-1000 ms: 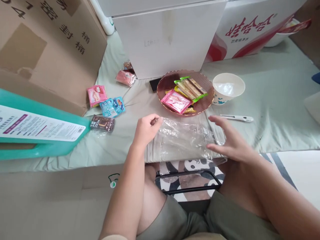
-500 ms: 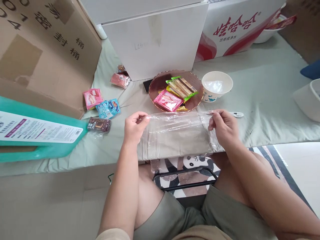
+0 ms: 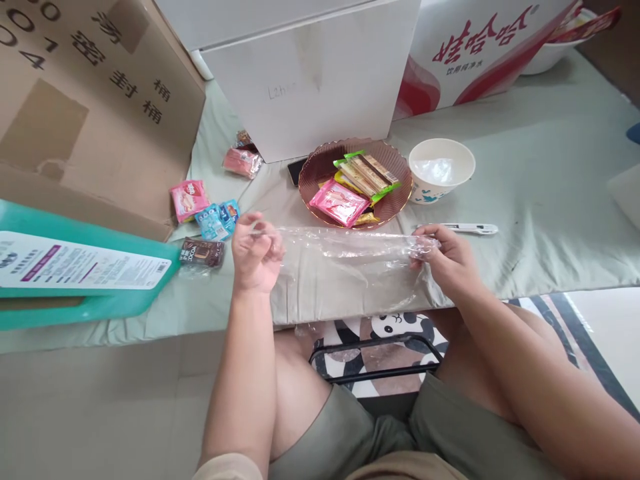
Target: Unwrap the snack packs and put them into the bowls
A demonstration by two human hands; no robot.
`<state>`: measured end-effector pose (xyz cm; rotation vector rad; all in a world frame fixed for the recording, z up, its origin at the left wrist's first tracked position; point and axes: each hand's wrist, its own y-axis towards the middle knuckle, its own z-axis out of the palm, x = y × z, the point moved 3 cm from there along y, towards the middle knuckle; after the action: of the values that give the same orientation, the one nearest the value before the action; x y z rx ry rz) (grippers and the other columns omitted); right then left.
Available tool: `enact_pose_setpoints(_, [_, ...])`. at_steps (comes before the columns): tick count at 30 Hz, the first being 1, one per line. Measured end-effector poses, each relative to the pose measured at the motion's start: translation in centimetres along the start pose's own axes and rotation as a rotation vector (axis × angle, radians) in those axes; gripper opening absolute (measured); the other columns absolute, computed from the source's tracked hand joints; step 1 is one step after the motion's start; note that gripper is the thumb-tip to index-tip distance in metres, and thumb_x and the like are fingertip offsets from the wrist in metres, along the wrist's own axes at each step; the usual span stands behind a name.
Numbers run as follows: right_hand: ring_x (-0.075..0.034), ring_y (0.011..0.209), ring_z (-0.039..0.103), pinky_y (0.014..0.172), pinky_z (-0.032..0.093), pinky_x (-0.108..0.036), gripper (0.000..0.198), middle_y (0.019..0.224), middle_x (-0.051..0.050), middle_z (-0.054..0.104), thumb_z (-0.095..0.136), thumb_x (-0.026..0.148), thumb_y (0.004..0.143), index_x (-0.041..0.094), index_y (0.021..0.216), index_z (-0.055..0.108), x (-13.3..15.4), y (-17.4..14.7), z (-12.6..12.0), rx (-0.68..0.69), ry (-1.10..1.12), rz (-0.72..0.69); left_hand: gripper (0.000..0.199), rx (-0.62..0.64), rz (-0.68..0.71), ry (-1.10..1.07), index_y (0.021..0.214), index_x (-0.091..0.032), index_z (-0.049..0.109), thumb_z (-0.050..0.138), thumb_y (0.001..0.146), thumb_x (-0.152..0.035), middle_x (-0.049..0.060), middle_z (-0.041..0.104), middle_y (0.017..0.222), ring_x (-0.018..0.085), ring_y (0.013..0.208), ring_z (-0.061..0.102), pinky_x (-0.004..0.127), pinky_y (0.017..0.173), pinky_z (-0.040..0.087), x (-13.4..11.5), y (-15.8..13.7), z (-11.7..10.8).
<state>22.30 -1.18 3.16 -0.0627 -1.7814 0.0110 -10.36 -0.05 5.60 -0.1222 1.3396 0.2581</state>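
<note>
A clear, thin plastic bag [image 3: 350, 263] stretches between my two hands above the front edge of the cloth-covered table. At its left end, my left hand [image 3: 257, 257] is turned palm up with curled, slightly blurred fingers closed on the film. My right hand [image 3: 445, 257] pinches a bunched part of the bag's right end between thumb and fingers. Just behind the bag sits a brown-tinted scalloped bowl [image 3: 320, 157] with several wrapped snacks, including a pink packet [image 3: 340, 202] and green-edged packets [image 3: 370, 175]. A white utility knife [image 3: 473, 229] lies beyond my right hand.
A paper tub [image 3: 433, 193] with clear plastic inside stands right of the bowl. Several snack packets, among them a brown cocoa packet [image 3: 203, 253], lie left. A green jug [image 3: 100, 307], a cardboard box [image 3: 100, 133] and a white box [image 3: 310, 93] border the table [image 3: 540, 193].
My left hand has shifted left and rotated palm up, its fingers curling more. My right hand has gathered more of the bag's end. The view has shifted slightly.
</note>
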Motion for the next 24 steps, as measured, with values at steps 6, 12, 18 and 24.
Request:
enact_pose_setpoints(6, [-0.016,0.051,0.062,0.051,0.051,-0.03,0.023,0.061,0.002,0.064,0.064,0.045,0.087,0.023,0.09,0.066,-0.6,0.0,-0.3,-0.087,0.084,-0.043,0.055,0.415,-0.397,0.222,0.098,-0.02,0.071,0.092,0.055,-0.046,0.011,0.076,0.095,0.022,0.077,0.074,0.034,0.069,0.061,1.8,-2.1,1.0])
enact_pose_setpoints(12, [-0.017,0.05,0.061,0.05,0.051,-0.032,0.032,0.061,-0.001,0.065,0.059,0.052,0.09,0.022,0.085,0.069,-0.7,-0.1,-1.4,-0.166,0.147,-0.108,0.04,0.158,-0.129,0.271,0.085,-0.018,0.068,0.083,0.068,-0.051,0.005,0.076,0.075,0.018,0.07,0.074,0.031,0.069,0.061,2.2,-1.7,0.8])
enact_pose_setpoints(18, [-0.016,0.058,0.067,0.053,0.055,-0.031,0.025,0.083,-0.002,0.075,0.071,0.026,0.078,0.028,0.103,0.074,-0.2,0.0,-1.2,-0.06,-0.096,-0.104,0.035,0.176,-0.222,0.38,0.09,-0.017,0.067,0.081,0.072,-0.044,-0.002,0.066,0.053,0.011,0.04,0.059,0.019,0.04,0.045,2.5,-1.7,1.1])
enact_pose_setpoints(24, [-0.009,0.051,0.06,0.047,0.05,-0.027,0.005,0.107,-0.004,0.076,0.07,0.027,0.078,0.025,0.083,0.071,-0.5,0.2,-1.3,-0.18,0.181,-0.124,0.029,0.2,-0.198,0.171,0.085,-0.02,0.071,0.082,0.069,-0.041,-0.001,0.07,0.061,0.013,0.05,0.065,0.023,0.048,0.053,1.7,-1.7,0.9])
